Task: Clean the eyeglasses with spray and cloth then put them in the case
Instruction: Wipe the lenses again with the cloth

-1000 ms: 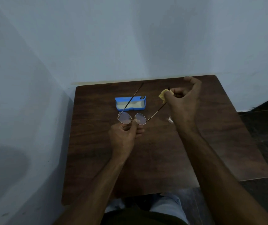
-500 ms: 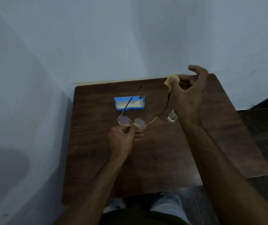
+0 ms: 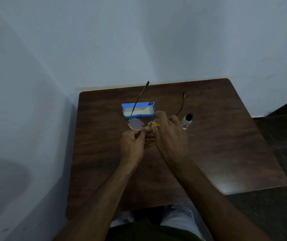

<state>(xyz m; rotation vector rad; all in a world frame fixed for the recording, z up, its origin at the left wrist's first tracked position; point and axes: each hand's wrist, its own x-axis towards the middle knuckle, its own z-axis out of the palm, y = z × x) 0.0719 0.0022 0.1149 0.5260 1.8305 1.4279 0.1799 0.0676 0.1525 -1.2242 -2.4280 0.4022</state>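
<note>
Two round lenses (image 3: 136, 123), thin-wire eyeglasses (image 3: 133, 125), crumpled yellow cloth (image 3: 155, 126) in right hand (image 3: 171, 138)

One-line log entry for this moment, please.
phase: lens wipe | left hand: pinches eyeglasses | right hand: holds cloth on lens | case: open on table | spray bottle: on table

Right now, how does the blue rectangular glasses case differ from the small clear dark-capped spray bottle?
The blue rectangular case is opaque, wide and open, showing a pale lining; the spray bottle is clear, narrow and capped. The case lies left of the bottle. Both rest on the brown wooden table.
</note>
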